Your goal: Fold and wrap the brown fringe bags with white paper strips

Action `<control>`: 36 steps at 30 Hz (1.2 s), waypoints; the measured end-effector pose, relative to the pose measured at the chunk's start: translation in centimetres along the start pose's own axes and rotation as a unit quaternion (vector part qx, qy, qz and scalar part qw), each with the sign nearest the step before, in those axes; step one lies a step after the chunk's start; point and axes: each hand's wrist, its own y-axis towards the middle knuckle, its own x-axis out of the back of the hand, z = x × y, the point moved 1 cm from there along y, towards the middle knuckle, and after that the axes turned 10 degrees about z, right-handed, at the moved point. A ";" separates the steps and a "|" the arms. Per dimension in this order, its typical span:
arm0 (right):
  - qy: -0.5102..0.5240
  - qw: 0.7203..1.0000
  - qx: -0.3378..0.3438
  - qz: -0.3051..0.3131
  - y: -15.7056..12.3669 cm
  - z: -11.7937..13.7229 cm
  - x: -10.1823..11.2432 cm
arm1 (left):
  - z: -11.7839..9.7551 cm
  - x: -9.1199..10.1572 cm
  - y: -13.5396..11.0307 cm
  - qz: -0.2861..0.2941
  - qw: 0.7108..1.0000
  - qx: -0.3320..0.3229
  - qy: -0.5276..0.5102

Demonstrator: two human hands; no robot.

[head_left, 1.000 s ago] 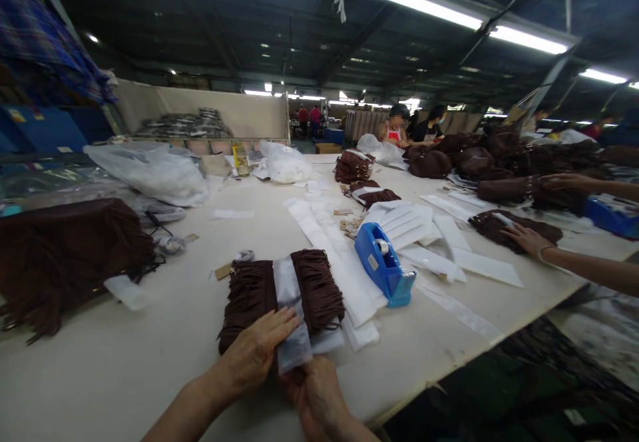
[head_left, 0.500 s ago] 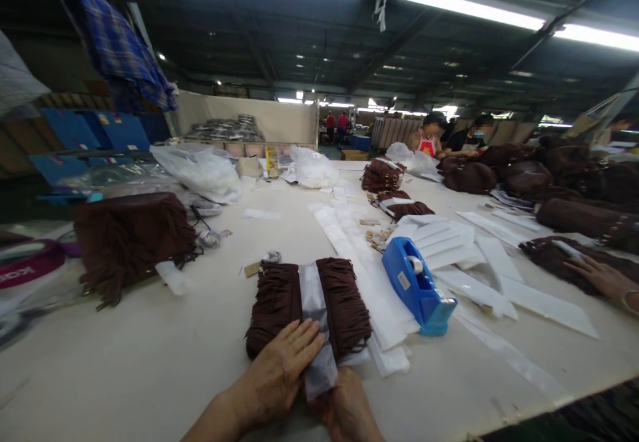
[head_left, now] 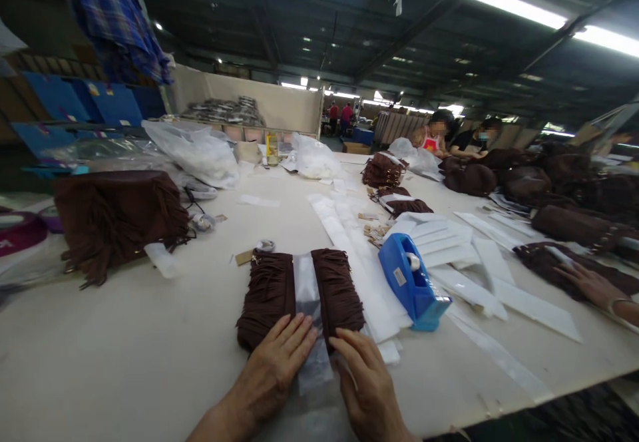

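Observation:
A dark brown fringed bag [head_left: 269, 289] lies on the table in front of me, with a translucent whitish strip [head_left: 306, 279] running down across its middle. My left hand [head_left: 272, 369] rests flat on the strip and the bag's lower left part, fingers stretched out. My right hand [head_left: 367, 379] is at the lower right edge of the bag, its fingers extended and slightly bent, touching the fringe beside the strip. The strip's loose lower end hangs past the bag's near edge between both hands. A blue tape dispenser [head_left: 407, 282] stands to the right.
White strips [head_left: 344, 235] lie behind the bag, and more white sheets [head_left: 439, 242] beyond the dispenser. Another fringed bag [head_left: 120, 216] sits at left. Brown bags [head_left: 574, 222] are heaped at right, where a co-worker's hand [head_left: 589, 282] rests. The table's edge [head_left: 499, 415] runs along the lower right.
My right hand has come up from under the strip's near end to the bag's right side, its fingers now spread. My left hand stays on the strip. The whole view has shifted slightly.

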 end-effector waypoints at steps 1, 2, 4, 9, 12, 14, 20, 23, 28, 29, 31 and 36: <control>-0.035 0.999 0.028 0.018 0.3 -0.2 0.0 | 0.0 -0.1 0.0 -0.001 1.000 0.001 -0.002; -0.054 0.997 0.042 0.029 0.5 -0.4 0.0 | 0.1 -0.1 -0.1 -0.002 1.000 0.001 -0.005; -0.053 0.997 0.045 0.027 0.5 -0.8 0.1 | 0.1 -0.1 -0.1 -0.009 1.000 0.005 -0.014; -0.043 0.997 0.058 -0.017 -0.2 -0.2 0.6 | 0.1 -0.1 -0.3 -0.017 0.999 0.010 -0.050; -0.070 0.993 0.093 -0.015 1.0 0.7 0.5 | 0.1 0.2 -0.2 -0.011 0.999 0.012 -0.044; -0.060 0.992 0.114 -0.014 2.0 1.1 0.2 | 0.2 0.5 -0.1 -0.011 0.999 0.012 -0.033; -0.007 0.987 0.157 -0.027 2.5 1.1 -0.5 | 0.1 1.0 0.2 -0.008 0.999 0.035 -0.024; 0.001 0.985 0.171 -0.022 2.0 1.2 -0.5 | 0.0 0.9 0.1 -0.019 0.998 0.051 -0.028; -0.007 0.980 0.197 -0.025 1.6 1.4 -0.9 | -0.2 0.6 -0.1 -0.009 0.998 0.047 -0.035; -0.007 0.980 0.195 -0.023 1.5 1.4 -1.0 | -0.2 0.6 -0.1 -0.002 0.998 0.043 -0.037; -0.005 0.982 0.186 -0.020 1.4 1.3 -1.1 | -0.2 0.7 -0.1 0.011 0.998 0.034 -0.049; -0.007 0.982 0.186 -0.017 1.2 1.1 -1.2 | 0.7 2.7 0.3 0.066 0.978 0.033 -0.197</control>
